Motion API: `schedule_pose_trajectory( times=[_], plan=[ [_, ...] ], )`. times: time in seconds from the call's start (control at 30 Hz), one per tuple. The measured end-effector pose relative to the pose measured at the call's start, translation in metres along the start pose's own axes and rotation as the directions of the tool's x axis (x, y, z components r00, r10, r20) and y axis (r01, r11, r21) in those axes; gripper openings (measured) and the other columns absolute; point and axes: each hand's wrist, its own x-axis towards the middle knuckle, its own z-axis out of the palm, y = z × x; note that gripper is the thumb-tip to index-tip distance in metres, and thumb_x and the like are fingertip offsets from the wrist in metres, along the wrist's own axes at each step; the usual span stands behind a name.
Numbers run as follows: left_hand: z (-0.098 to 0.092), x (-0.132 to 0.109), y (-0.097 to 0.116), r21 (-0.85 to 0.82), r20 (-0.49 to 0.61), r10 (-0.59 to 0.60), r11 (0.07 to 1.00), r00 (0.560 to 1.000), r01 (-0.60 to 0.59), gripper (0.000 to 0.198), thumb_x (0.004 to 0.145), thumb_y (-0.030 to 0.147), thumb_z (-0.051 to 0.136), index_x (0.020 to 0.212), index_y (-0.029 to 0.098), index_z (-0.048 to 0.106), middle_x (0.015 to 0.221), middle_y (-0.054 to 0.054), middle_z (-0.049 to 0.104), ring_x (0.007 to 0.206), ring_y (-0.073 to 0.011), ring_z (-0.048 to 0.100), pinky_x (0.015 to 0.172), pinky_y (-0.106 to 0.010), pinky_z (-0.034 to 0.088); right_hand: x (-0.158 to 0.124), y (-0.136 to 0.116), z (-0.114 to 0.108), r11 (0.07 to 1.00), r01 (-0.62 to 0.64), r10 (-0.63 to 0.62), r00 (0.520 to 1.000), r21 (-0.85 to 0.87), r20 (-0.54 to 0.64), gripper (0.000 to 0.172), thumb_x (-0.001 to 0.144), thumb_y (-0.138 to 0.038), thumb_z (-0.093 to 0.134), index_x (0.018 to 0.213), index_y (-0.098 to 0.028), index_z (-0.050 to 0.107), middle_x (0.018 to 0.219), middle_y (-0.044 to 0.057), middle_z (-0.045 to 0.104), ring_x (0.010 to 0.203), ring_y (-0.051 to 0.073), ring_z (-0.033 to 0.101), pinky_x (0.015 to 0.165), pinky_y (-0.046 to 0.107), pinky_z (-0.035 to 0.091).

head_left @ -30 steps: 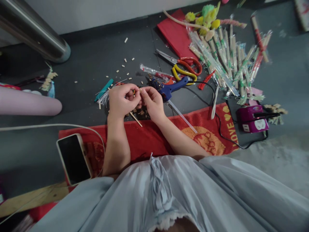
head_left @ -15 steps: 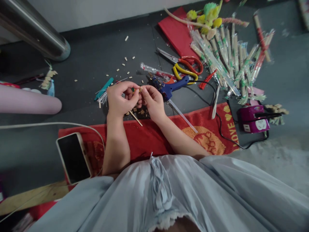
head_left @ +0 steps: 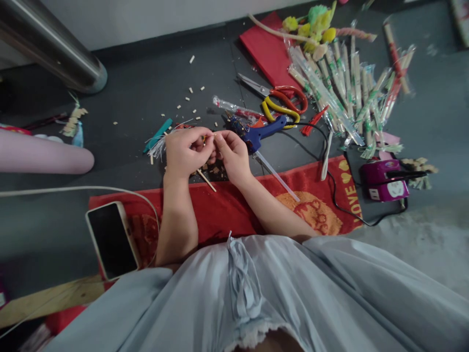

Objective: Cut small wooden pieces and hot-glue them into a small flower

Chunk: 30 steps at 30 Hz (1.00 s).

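My left hand [head_left: 188, 150] and my right hand [head_left: 231, 151] meet fingertip to fingertip above the dark table. Both are pinched closed around something tiny, mostly covered by the fingers, that I cannot make out. A thin wooden stick [head_left: 207, 180] lies below them, among small brown chips [head_left: 215, 171]. Left of my left hand are a teal strip [head_left: 158, 135] and a bunch of white threads [head_left: 158, 147]. Close to the right of my right hand lies a blue glue gun [head_left: 262, 133], a clear glue stick [head_left: 277, 176] pointing out of its back.
Behind the glue gun lie scissors [head_left: 291, 100] with red and yellow handles. Wrapped sticks [head_left: 340, 83] are heaped at the right, near a purple box [head_left: 384, 180]. A phone [head_left: 112, 239] rests on the red towel [head_left: 227, 210]. A metal post [head_left: 54, 44] stands back left.
My left hand has turned slightly and shifted a little to the right. My right hand stays almost where it was, and the fingertips remain together.
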Motion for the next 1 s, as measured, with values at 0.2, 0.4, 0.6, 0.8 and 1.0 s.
schedule_pose_trajectory(
  times=[0.2, 0.4, 0.6, 0.8, 1.0],
  plan=[
    [0.003, -0.002, -0.005, 0.013, -0.07, -0.051, 0.999, 0.996, 0.052, 0.004, 0.077, 0.023, 0.061, 0.074, 0.021, 0.063, 0.047, 0.006, 0.043, 0.054, -0.0104, 0.054, 0.063, -0.025, 0.044, 0.0, 0.001, 0.0, 1.0, -0.006, 0.006, 1.0, -0.004, 0.011, 0.046, 0.073, -0.065, 0.061, 0.086, -0.022, 0.051, 0.063, -0.007, 0.053, 0.051, 0.006, 0.052, 0.046, 0.021, 0.048],
    [0.003, -0.004, -0.01, -0.065, -0.161, -0.1, 0.994, 0.982, 0.091, 0.005, 0.08, 0.026, 0.06, 0.079, 0.021, 0.062, 0.053, 0.006, 0.047, 0.056, -0.0092, 0.056, 0.065, -0.025, 0.048, 0.001, 0.002, -0.002, 0.998, -0.034, 0.033, 0.999, 0.053, 0.023, 0.046, 0.074, -0.065, 0.061, 0.089, -0.023, 0.051, 0.067, -0.005, 0.055, 0.055, 0.008, 0.054, 0.048, 0.022, 0.048],
    [0.003, -0.001, -0.011, -0.112, -0.146, -0.074, 0.992, 0.987, 0.058, 0.011, 0.083, 0.03, 0.058, 0.079, 0.021, 0.063, 0.058, 0.004, 0.053, 0.056, -0.0083, 0.056, 0.061, -0.023, 0.048, 0.0, -0.001, 0.0, 0.996, -0.054, 0.053, 0.999, 0.073, 0.012, 0.046, 0.074, -0.065, 0.061, 0.091, -0.023, 0.052, 0.065, -0.006, 0.054, 0.054, 0.007, 0.052, 0.048, 0.021, 0.047],
    [0.002, 0.001, -0.015, -0.064, -0.138, -0.051, 0.997, 0.989, 0.042, 0.018, 0.09, 0.031, 0.049, 0.092, 0.022, 0.064, 0.073, 0.001, 0.064, 0.062, -0.0082, 0.059, 0.063, -0.022, 0.047, -0.002, -0.004, 0.002, 0.994, -0.07, 0.071, 0.997, 0.084, -0.006, 0.047, 0.073, -0.066, 0.061, 0.091, -0.023, 0.051, 0.065, -0.006, 0.053, 0.054, 0.007, 0.051, 0.048, 0.021, 0.047],
    [0.001, 0.003, -0.012, 0.003, -0.08, -0.067, 0.998, 0.995, 0.068, 0.02, 0.09, 0.031, 0.049, 0.088, 0.021, 0.066, 0.078, 0.0, 0.069, 0.061, -0.0078, 0.06, 0.062, -0.02, 0.046, -0.002, -0.005, 0.001, 0.997, -0.07, 0.07, 0.998, 0.033, 0.002, 0.047, 0.075, -0.067, 0.057, 0.092, -0.024, 0.05, 0.067, -0.006, 0.053, 0.056, 0.007, 0.052, 0.049, 0.021, 0.047]
  ],
)
